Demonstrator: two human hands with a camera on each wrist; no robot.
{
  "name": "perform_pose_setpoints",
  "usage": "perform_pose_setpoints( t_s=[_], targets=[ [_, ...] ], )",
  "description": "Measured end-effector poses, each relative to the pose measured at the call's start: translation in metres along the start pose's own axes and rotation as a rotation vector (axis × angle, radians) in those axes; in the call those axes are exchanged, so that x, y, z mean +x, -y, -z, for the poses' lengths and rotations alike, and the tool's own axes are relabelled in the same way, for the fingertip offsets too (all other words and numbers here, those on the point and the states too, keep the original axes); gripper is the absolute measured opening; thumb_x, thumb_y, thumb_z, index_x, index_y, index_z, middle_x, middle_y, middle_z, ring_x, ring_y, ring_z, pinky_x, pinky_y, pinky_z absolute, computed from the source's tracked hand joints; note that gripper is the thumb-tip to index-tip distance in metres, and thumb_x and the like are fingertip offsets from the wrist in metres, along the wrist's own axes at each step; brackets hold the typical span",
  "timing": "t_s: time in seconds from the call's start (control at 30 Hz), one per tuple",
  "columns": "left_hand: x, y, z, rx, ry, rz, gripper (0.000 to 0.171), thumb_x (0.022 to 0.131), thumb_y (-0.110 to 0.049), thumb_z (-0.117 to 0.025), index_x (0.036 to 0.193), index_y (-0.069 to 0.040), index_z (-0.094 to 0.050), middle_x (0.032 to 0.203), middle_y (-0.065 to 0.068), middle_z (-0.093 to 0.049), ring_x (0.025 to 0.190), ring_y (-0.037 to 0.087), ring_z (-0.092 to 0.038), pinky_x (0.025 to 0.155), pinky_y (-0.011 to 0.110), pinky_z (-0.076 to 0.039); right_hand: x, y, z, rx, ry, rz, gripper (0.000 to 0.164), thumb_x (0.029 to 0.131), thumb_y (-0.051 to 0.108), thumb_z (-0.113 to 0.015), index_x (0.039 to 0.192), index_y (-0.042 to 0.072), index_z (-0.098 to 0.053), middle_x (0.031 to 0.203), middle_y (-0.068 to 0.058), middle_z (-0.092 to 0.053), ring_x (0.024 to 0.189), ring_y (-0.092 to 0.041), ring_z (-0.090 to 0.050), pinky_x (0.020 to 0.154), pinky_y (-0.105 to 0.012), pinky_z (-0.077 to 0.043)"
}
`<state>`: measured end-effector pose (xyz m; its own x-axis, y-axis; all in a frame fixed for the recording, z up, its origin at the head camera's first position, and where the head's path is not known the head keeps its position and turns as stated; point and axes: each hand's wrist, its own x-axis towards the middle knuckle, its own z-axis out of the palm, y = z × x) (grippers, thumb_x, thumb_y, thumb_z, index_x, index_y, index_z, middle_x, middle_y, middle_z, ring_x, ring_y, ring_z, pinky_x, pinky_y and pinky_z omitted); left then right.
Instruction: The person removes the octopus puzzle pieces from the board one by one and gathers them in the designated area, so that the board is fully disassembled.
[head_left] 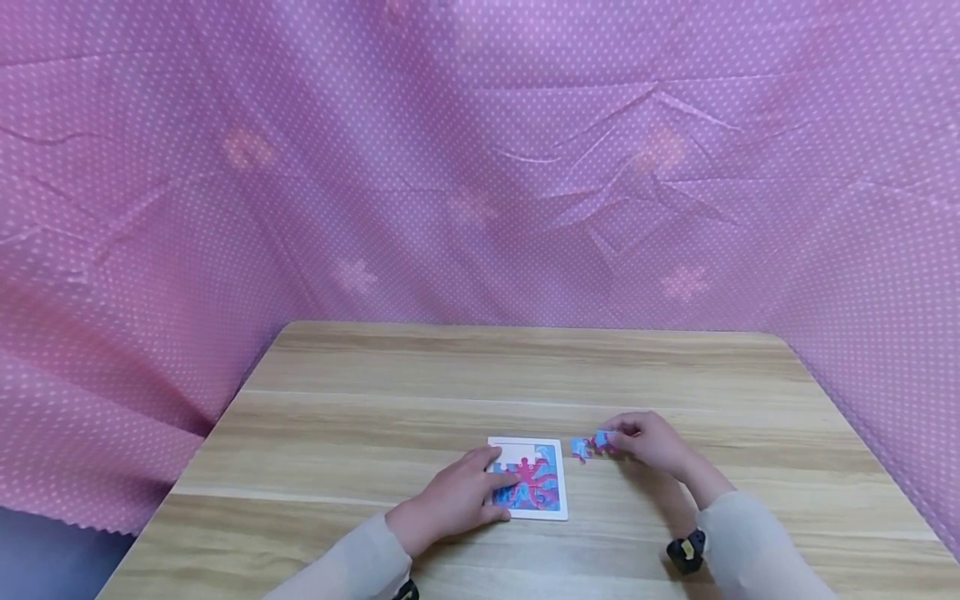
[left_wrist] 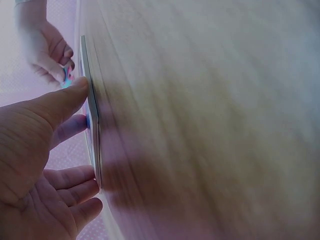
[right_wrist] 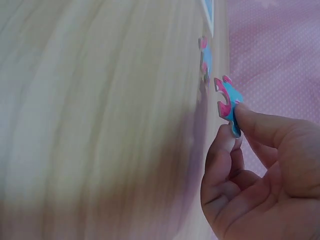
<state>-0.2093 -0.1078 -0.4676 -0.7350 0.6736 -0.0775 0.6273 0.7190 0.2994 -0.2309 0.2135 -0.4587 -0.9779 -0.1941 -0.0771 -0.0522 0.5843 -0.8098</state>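
Note:
A square jigsaw puzzle board (head_left: 551, 507) with a white border lies on the table, showing a pink octopus on blue. Its upper left part is bare white. My left hand (head_left: 459, 493) rests on the board's left side, fingers spread and fairly straight, with fingertips touching its surface and edge. To the right of the board, my right hand (head_left: 654, 442) pinches a blue and pink puzzle piece (right_wrist: 230, 99) between thumb and fingers, raised above the table. Another puzzle piece (head_left: 580, 448) lies flat between the board and the right hand, also seen in the right wrist view.
The wooden table (head_left: 360, 367) extends around the board on all sides. Behind it and along both sides hangs a pink dotted cloth (head_left: 480, 167). A dark wrist device (head_left: 686, 552) is strapped at the right sleeve.

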Motion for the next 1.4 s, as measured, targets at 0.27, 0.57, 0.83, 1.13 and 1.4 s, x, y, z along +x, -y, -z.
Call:
perform_pose_setpoints(
  t_s=[0.27,0.57,0.83,1.13,1.4],
  targets=[
    [0.002,0.0,0.0,-0.02,0.011,0.023,0.049,0.085,-0.045,-0.068,0.131,-0.03,-0.06,0.146,0.011,-0.039,0.134,0.028,-0.035,0.106,0.044,-0.035,-0.003,-0.007,0.003,-0.076,0.0,-0.036,0.016,0.088,0.007,-0.066,0.102,0.002,-0.071,0.081,-0.002,-0.067,0.07,-0.018,-0.056,0.06,-0.028,-0.049],
    [0.003,-0.001,0.002,-0.005,0.001,0.003,0.048,0.085,-0.045,-0.068,0.13,-0.029,-0.061,0.145,0.012,-0.04,0.133,0.029,-0.036,0.106,0.043,-0.035,-0.001,-0.009,0.002,-0.191,-0.107,-0.118,0.011,0.085,0.009,-0.07,0.096,0.006,-0.071,0.075,0.0,-0.06,0.068,-0.016,-0.052,0.059,-0.029,-0.045],
    [0.004,-0.001,0.003,-0.015,0.012,0.009,0.048,0.086,-0.044,-0.068,0.131,-0.029,-0.06,0.146,0.012,-0.039,0.134,0.029,-0.035,0.106,0.043,-0.034,-0.002,-0.005,0.002,-0.219,-0.152,-0.145,0.011,0.082,0.007,-0.071,0.093,0.003,-0.069,0.076,0.0,-0.062,0.069,-0.015,-0.055,0.062,-0.029,-0.047],
    [0.003,-0.002,0.002,-0.007,0.006,0.008,0.048,0.086,-0.044,-0.068,0.131,-0.028,-0.06,0.146,0.013,-0.039,0.134,0.03,-0.035,0.106,0.044,-0.034,-0.001,0.0,-0.003,-0.206,-0.173,-0.117,0.014,0.082,0.013,-0.073,0.092,0.006,-0.068,0.076,0.001,-0.061,0.069,-0.014,-0.055,0.065,-0.03,-0.047],
    [0.005,-0.006,0.004,-0.015,-0.007,0.008,0.05,0.084,-0.045,-0.07,0.13,-0.028,-0.061,0.144,0.013,-0.041,0.133,0.031,-0.037,0.105,0.045,-0.035,0.006,0.024,-0.025,-0.108,-0.117,-0.03,0.015,0.082,0.009,-0.073,0.095,0.005,-0.067,0.079,0.002,-0.063,0.072,-0.013,-0.058,0.064,-0.026,-0.051]
  ],
)
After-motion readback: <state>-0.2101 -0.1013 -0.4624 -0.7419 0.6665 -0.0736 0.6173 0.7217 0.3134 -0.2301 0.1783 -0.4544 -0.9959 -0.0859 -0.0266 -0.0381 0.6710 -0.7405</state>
